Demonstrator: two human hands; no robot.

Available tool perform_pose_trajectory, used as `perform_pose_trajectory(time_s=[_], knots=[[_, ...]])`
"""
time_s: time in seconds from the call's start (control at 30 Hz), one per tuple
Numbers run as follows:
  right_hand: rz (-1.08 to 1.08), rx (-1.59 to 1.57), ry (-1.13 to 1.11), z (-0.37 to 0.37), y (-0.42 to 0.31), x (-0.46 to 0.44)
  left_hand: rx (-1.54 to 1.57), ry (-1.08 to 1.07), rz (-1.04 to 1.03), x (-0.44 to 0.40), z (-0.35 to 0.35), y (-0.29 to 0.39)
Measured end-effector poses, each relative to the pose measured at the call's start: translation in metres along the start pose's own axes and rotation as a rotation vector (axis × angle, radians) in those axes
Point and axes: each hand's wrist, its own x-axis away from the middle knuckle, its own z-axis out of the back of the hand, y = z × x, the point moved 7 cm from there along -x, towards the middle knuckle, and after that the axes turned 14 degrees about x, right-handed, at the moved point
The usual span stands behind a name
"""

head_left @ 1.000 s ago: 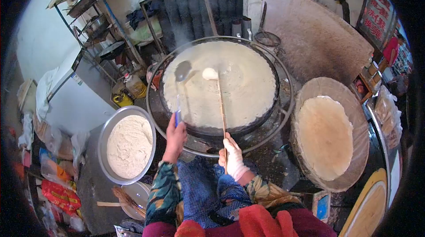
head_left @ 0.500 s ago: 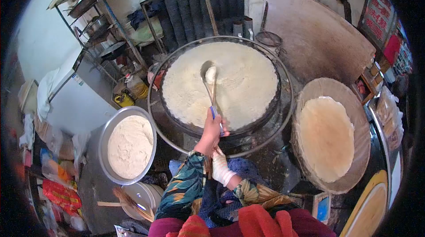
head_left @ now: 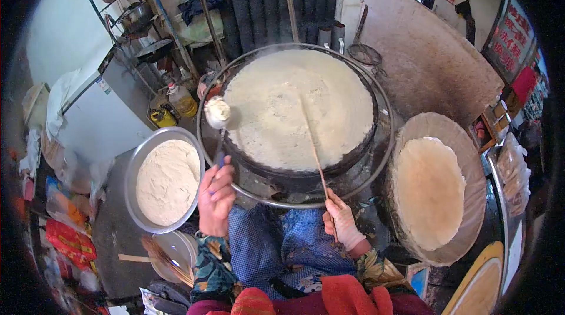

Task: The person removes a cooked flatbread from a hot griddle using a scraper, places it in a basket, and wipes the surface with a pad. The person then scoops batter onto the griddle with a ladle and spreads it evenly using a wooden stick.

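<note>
My left hand [head_left: 216, 197] is closed around the handle of a ladle [head_left: 218, 116], whose bowl carries pale batter and hangs over the left rim of the griddle. In my right hand [head_left: 342, 219], which has a whitish covering, is a thin wooden stick [head_left: 312, 132]. The stick's far end rests at the middle of the batter layer [head_left: 259, 120] spread over the big round griddle [head_left: 376, 123]. Just left of my left hand stands a metal basin [head_left: 130, 182] of thick batter [head_left: 168, 182].
Flat round pancakes [head_left: 429, 191] lie in a cloth-lined basket [head_left: 477, 197] on the right. A bucket [head_left: 188, 250] with a brush [head_left: 159, 253] sits below the basin. A metal ring [head_left: 391, 138] surrounds the griddle. An oil bottle [head_left: 182, 102] stands behind the basin.
My left hand has carried the ladle from over the griddle's middle back to its left edge. My right hand has moved right and apart from the left, and the stick now reaches across the batter.
</note>
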Motion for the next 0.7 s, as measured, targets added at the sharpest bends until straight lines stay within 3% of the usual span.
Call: perform_pose_trajectory(time_s=[0.2,0.27,0.33,0.4,0.47,0.53,0.6,0.67,0.7], knots=[[-0.091,-0.322,-0.387,0.001,-0.020,0.001,-0.295,0.220,-0.256,0.091,0.025,0.075],[-0.104,-0.086,-0.212,0.017,-0.033,0.003,-0.404,0.369,-0.324,0.121,0.050,0.115],[-0.056,0.237,-0.164,0.050,-0.036,-0.010,-0.495,0.537,-0.425,0.146,0.074,0.151],[0.280,1.105,0.099,0.083,-0.070,-0.028,-0.534,0.635,-0.364,0.173,0.130,0.213],[0.382,1.806,0.429,0.087,-0.120,-0.025,-0.609,0.771,-0.346,0.205,0.176,0.257],[0.378,1.739,0.671,0.113,-0.151,-0.057,-0.720,0.934,-0.376,0.223,0.201,0.281],[0.353,1.227,0.530,0.130,-0.146,-0.102,-1.323,0.971,-0.502,0.233,0.186,0.296],[0.095,0.776,0.348,0.075,-0.135,-0.090,-1.906,0.856,-0.626,0.247,0.200,0.344],[0.151,0.780,0.237,0.045,-0.123,-0.093,-2.336,1.057,-0.573,0.240,0.150,0.308]])
